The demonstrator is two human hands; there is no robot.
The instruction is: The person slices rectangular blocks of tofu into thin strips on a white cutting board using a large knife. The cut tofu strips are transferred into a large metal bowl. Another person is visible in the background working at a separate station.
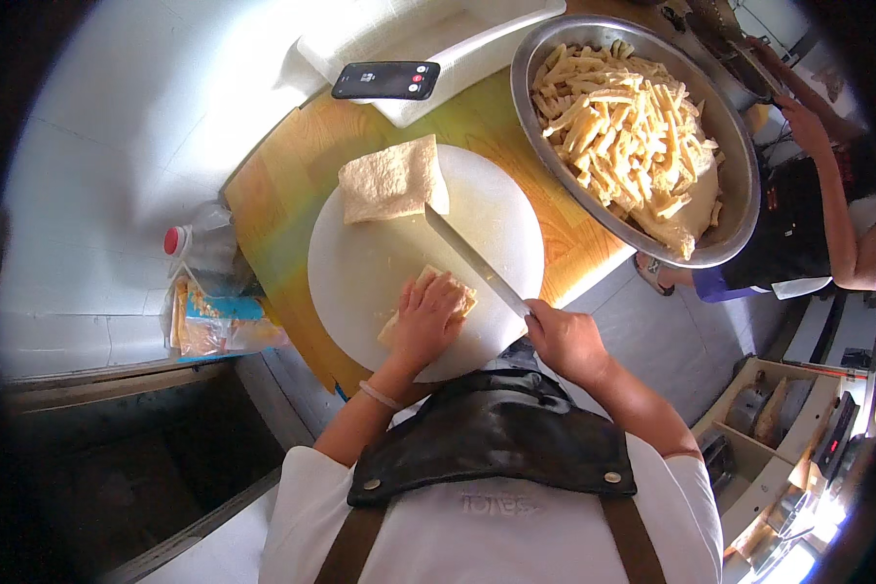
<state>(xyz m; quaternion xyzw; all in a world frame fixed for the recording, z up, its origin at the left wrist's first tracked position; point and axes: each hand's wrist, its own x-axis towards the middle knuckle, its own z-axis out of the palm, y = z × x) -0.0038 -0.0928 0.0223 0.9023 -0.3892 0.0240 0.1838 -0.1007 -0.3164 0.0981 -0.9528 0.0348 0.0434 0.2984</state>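
On a round white cutting board [358,277] my left hand [429,317] presses down on a folded or stacked piece of light tan, tofu-like food [471,301], which my fingers partly hide. My right hand [566,339] grips the handle of a long-bladed knife [478,263]. The blade slants up and left over the board, its tip near a second flat, wrinkled tan sheet [390,182] at the board's far edge. A large steel bowl [746,197] at the upper right holds a heap of pale cut strips [635,139].
A phone [385,80] rests at a white plastic bin [467,62] behind the wooden table [270,190]. At left are a red-capped plastic jug [208,237] and packaged goods [223,321]. Another person [796,212] stands at right, near a box with compartments [763,409].
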